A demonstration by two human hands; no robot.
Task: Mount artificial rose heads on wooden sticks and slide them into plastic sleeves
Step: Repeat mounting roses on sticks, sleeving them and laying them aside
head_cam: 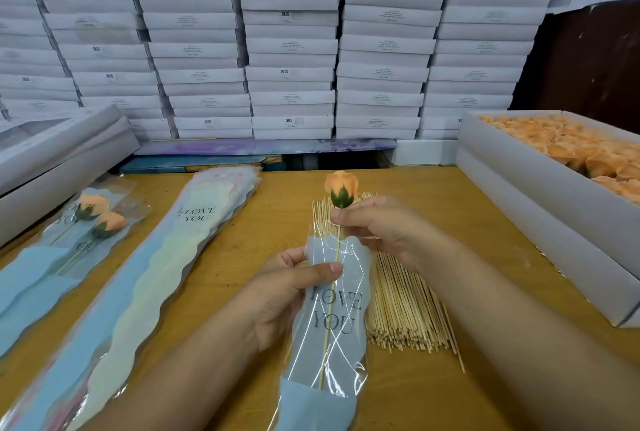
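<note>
At lower centre, the plastic sleeve (329, 326) is pinched near its mouth by the left hand (294, 292). The right hand (377, 226) pinches the wooden stick (334, 257) just below the rose head (341, 188). Step: insertion, partly complete. Next, probably push the stick deeper until the head enters.

Single head-worn view, wide-angle. Looks forward and down across the desk (433, 209) from its near edge, close above both hands; stacked boxes (291, 46) behind the far edge.
</note>
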